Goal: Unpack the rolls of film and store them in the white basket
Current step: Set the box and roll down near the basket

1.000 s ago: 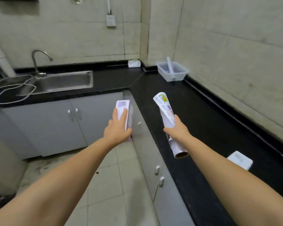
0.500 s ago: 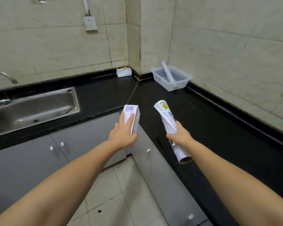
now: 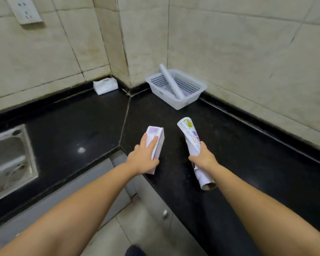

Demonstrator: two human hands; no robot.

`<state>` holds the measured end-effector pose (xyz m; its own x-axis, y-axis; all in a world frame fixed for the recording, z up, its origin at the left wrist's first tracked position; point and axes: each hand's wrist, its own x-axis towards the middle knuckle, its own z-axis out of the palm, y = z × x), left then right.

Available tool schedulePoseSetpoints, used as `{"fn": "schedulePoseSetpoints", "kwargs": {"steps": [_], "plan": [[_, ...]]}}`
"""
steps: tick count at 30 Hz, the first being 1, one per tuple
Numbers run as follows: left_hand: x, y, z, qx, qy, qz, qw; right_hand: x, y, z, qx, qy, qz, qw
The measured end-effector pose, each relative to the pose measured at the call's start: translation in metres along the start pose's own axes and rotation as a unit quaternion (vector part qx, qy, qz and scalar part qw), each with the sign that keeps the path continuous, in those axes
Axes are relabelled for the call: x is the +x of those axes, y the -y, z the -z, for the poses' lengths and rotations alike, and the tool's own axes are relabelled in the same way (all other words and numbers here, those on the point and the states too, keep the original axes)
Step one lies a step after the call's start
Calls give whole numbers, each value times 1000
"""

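- Now the roll [image 3: 193, 145], its printed paper still around it, sits in the right hand [image 3: 204, 158], which grips its middle above the black counter [image 3: 248, 154].
- Left hand [image 3: 143, 159] clasps a white box [image 3: 154, 143].
- Basket [image 3: 190, 101] stands in the corner, well apart, another roll [image 3: 171, 81] leaning inside.

Beige tiled walls [image 3: 229, 43] meet in a corner, their dark grout lines stained. A white power socket [image 3: 25, 11] sits high on the left wall. Below runs an L-shaped black table [image 3: 72, 122] (glossy, catching a spot of light), with a steel sink [image 3: 7, 159] set in at left. Grey cabinet doors [image 3: 103, 183] with small knobs stand under it, above a pale tiled floor [image 3: 137, 228].
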<state>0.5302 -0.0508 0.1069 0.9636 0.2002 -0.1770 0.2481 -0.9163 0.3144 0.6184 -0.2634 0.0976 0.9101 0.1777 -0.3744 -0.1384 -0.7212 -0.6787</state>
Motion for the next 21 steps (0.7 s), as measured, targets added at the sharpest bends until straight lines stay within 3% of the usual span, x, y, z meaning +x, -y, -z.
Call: {"fn": "schedulePoseSetpoints", "kwargs": {"steps": [7, 12, 16, 19, 21], "plan": [[120, 5, -7, 54, 87, -141, 985, 53, 9, -18, 21, -82, -95, 992], [182, 27, 0, 169, 135, -348, 912, 69, 29, -43, 30, -140, -183, 973], [215, 41, 1, 187, 157, -440, 864, 70, 39, -63, -18, -175, -226, 958], [222, 49, -2, 129, 168, -442, 872, 68, 39, -67, -40, -167, -252, 952], [220, 45, -5, 93, 153, -383, 906, 65, 38, -67, -28, -161, -254, 953]]}}
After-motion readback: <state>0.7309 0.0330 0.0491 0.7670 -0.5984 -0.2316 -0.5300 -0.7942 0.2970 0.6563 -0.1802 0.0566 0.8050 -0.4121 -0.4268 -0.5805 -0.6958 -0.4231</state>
